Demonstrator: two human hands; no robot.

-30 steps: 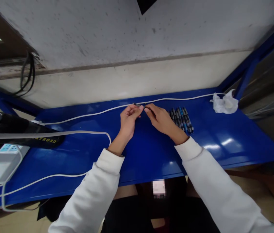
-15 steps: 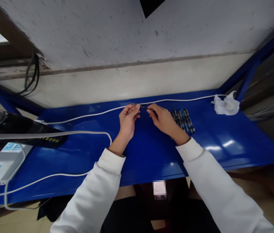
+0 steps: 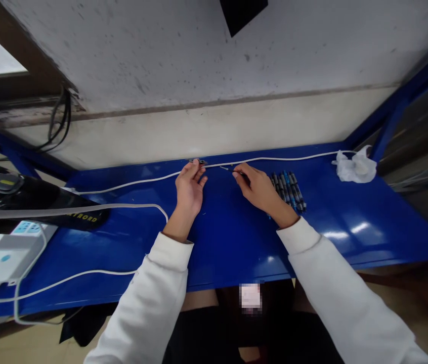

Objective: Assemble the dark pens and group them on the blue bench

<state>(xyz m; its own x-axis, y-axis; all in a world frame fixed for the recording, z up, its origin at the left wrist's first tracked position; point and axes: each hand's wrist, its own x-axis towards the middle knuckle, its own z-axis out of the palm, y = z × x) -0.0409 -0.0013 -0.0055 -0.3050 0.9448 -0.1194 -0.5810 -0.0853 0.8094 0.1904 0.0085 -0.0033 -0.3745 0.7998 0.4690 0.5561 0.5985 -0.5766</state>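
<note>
My left hand (image 3: 190,189) is closed in a pinch on a dark pen part (image 3: 202,162), most of which its fingers hide. Across a gap to the right, my right hand (image 3: 255,186) grips a slim dark pen piece (image 3: 227,169) whose thin, pale tip points left. Whether that piece is a refill or a front section is too small to tell. Just right of my right hand, several black and blue pens (image 3: 289,189) lie side by side on the blue table (image 3: 232,237), partly covered by my wrist.
A white cable (image 3: 290,157) runs along the back of the table. At the right back lies a crumpled white plastic bag (image 3: 355,166). To the left are a black bag-like object (image 3: 47,202), a white power strip (image 3: 9,255) and loose cables. A wall (image 3: 206,131) rises behind.
My hands have moved apart, the left one going left with its pen part. The slim piece in my right hand now shows separate from that part. The view has shifted slightly.
</note>
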